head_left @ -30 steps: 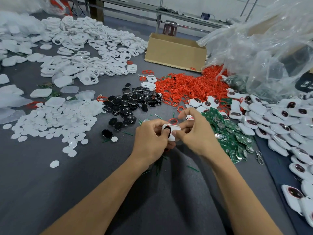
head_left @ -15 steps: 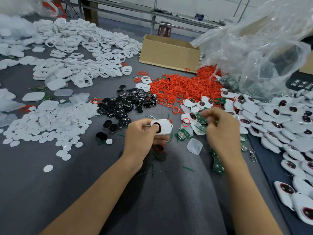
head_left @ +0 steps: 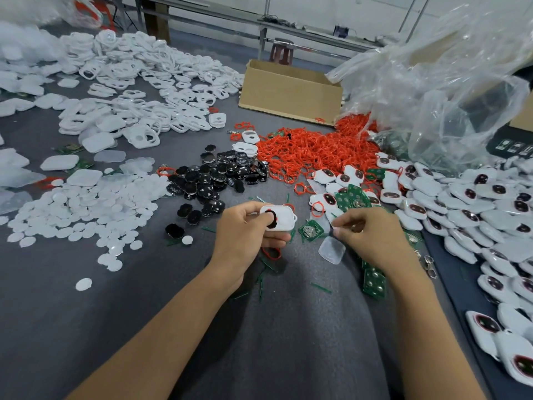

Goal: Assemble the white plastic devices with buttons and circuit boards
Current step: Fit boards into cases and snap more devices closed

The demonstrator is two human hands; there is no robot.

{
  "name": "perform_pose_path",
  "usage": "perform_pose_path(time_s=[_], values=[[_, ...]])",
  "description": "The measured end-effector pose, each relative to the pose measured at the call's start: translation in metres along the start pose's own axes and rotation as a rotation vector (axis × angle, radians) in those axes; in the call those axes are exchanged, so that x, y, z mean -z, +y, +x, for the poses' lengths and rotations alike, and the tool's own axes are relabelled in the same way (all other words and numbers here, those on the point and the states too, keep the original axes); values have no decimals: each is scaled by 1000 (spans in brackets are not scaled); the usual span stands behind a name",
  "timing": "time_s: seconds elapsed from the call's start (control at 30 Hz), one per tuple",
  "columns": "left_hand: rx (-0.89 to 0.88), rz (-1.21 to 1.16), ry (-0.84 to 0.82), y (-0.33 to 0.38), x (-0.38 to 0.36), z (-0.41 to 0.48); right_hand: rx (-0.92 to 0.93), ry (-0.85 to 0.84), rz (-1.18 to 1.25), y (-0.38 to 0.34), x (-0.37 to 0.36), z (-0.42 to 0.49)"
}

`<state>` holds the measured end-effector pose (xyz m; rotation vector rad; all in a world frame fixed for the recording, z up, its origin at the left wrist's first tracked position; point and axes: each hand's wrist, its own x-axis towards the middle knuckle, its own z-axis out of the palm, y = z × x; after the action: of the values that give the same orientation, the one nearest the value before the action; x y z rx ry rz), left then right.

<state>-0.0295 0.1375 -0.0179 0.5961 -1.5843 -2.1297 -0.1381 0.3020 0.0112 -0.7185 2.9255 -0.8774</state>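
Far beyond the fingers, on the grey table (head_left: 86,327): clear plastic bag (head_left: 432,90), cardboard box (head_left: 288,96), heap of red rings (head_left: 311,151). Just past the left knuckles, black buttons (head_left: 213,180); past the right fingertips, green circuit boards (head_left: 350,197). Left hand (head_left: 239,238): grips the white device (head_left: 281,216) between thumb and curled fingers, thumb on its dark button. Right hand (head_left: 372,241): curls, fingertips together; pinching anything or not, cannot tell.

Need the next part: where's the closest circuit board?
Head view, centre: the circuit board lies between the white shell in the left hand and the right hand, just beyond a clear cover.
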Motion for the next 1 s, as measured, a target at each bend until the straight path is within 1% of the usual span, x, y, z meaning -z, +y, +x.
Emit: perform_pose_path(time_s=[0.1,0.2,0.3,0.37,0.43,0.5,0.57,0.63,0.73,0.8,0.9,1.0], values=[[4,0,-5,1,-1,-1,36,-113,-42,-1,2,0],[8,-1,-9,1,-1,0,66,-154,-165,-3,3,1],[11,-3,-8,1,-1,0,78,-159,-159,-4,4,0],[14,-5,-7,1,-1,0,112,-83,-23,-4,5,-1],[19,-8,-5,1,-1,0,148,12,236,-6,8,0],[22,-9,-2,1,-2,0,200,63,500,-10,10,-2],[24,-8,-6,1,-1,0,248,59,687,-17,11,-6],[27,-9,-10,0,-1,0,268,2,835,-24,10,-9],[34,-4,-16,1,0,0,244,30,878,-30,1,-10],[37,-7,-18,1,-1,0,225,52,834,-32,-6,-8],[34,-7,-17,2,-2,0,206,34,760,-31,-13,-5],[34,-12,-21,2,-2,-1,187,30,824,-31,-14,-5]])
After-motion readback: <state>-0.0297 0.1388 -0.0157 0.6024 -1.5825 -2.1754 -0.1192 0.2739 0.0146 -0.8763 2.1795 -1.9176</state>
